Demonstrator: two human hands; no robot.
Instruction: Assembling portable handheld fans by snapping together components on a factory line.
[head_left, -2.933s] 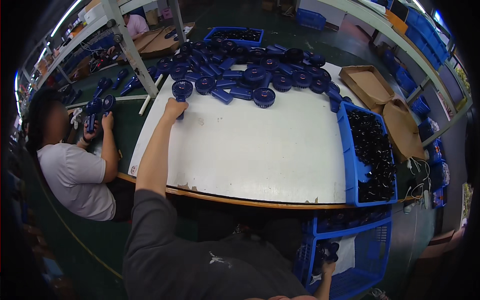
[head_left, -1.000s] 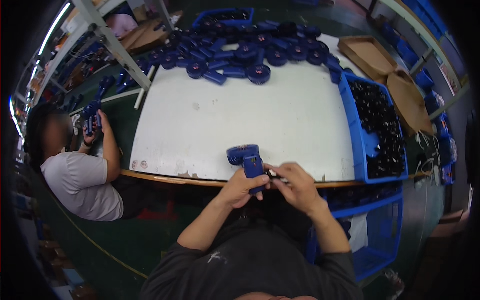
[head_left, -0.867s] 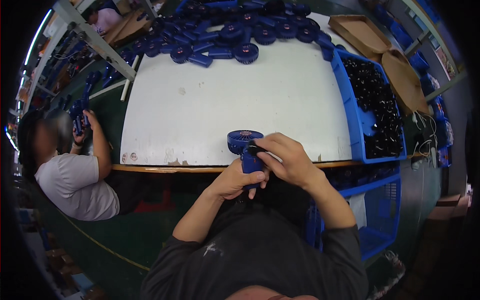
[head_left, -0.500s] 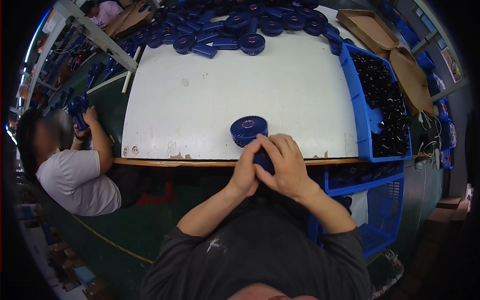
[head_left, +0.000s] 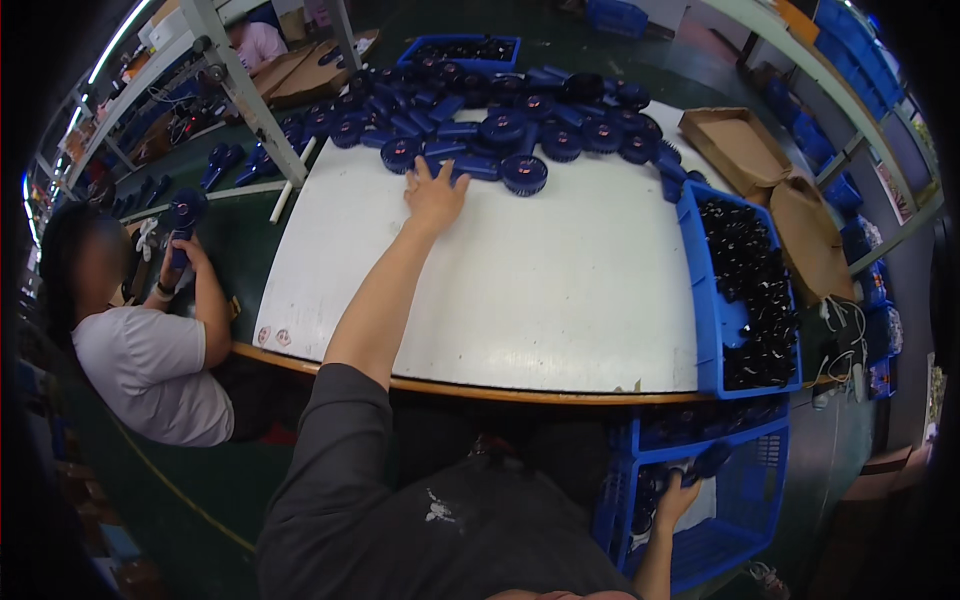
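Observation:
Across the table, my left hand (head_left: 437, 202) reaches to the near edge of a pile of dark blue handheld fans (head_left: 503, 127). Its fingers are spread, with the tips at a fan handle beside a round fan head (head_left: 402, 153); whether they touch it is unclear. Low on the right, my right hand (head_left: 677, 502) is closed on a blue handheld fan (head_left: 712, 459) over an open blue crate (head_left: 765, 490) below the table edge. Part of that fan is hidden by the hand. More dark blue pieces lie in the crate.
A blue bin (head_left: 707, 300) of small black parts stands on the white table's (head_left: 540, 290) right side, near open cardboard boxes (head_left: 735, 150). At left, a seated co-worker (head_left: 150, 360) holds another fan. A metal post (head_left: 250, 100) rises at the table's far left.
My hands have parted: the left went forward to the pile, the right down to the crate with the fan that was at the table's front edge. The view has tilted up.

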